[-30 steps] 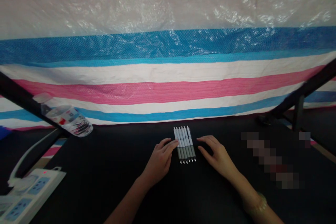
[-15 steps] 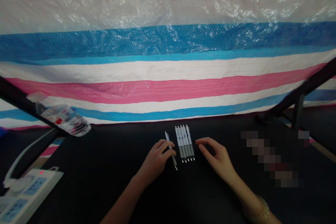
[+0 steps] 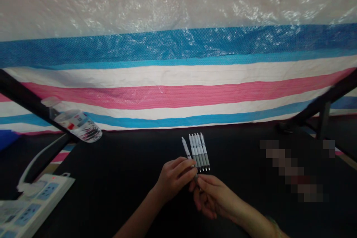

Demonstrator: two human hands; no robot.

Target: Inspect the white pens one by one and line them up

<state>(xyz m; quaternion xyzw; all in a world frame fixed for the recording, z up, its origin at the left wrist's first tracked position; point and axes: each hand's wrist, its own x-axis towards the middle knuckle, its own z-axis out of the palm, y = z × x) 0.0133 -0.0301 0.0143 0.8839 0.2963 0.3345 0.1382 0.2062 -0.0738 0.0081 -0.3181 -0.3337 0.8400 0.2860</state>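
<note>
A white pen with a grey grip is tilted between my two hands, its clicker end pointing away from me. My left hand has its fingers closed round the middle of the barrel. Down at the tip end, my right hand pinches the pen between thumb and fingers, hiding most of the grip. Just beyond my fingers lies a row of several matching pens, side by side on the black table, tips toward me.
A clear plastic cup lies tipped at the back left by a dark frame bar. A white power strip with a plugged-in cable sits at the left. Striped plastic sheeting hangs behind the table. A blurred patch covers something at the right.
My right hand has come from beside the row to the lone pen's tip end and taken hold. My left hand has closed on that pen and drawn it slightly nearer.
</note>
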